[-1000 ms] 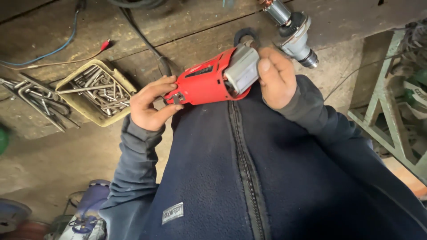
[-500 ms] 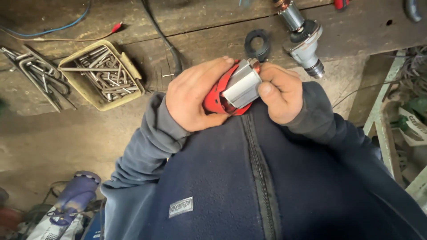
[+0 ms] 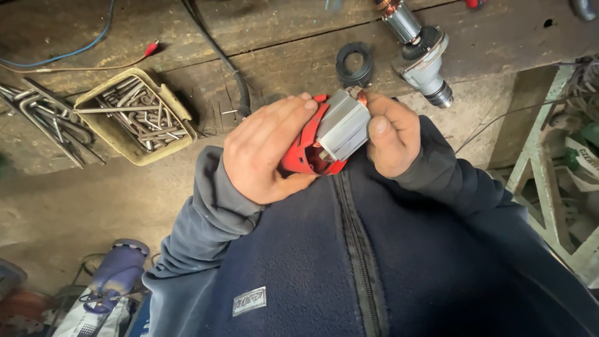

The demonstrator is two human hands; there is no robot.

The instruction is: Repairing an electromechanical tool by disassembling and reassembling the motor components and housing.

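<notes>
I hold a red power-tool housing (image 3: 301, 156) against my chest, end-on to the camera. My left hand (image 3: 265, 150) wraps over its red shell from the left. A grey block-shaped motor stator (image 3: 343, 125) with copper windings sticks out of the housing's open end. My right hand (image 3: 390, 134) grips that grey stator from the right, thumb on its side. On the wooden bench (image 3: 262, 56) above lie a motor armature with gear head (image 3: 421, 53) and a black ring (image 3: 354, 62).
A yellowish tray of metal rods and hex keys (image 3: 134, 115) sits on the bench at left, with loose bent rods (image 3: 43, 118) beside it. A black cable (image 3: 234, 75) and blue wire (image 3: 68, 53) cross the bench. A green metal frame (image 3: 549, 168) stands right; tools lie on the floor.
The housing has turned from lying sideways to end-on. My left hand shifted from its rear end to cover the shell, and the grey stator now shows further out in my right hand.
</notes>
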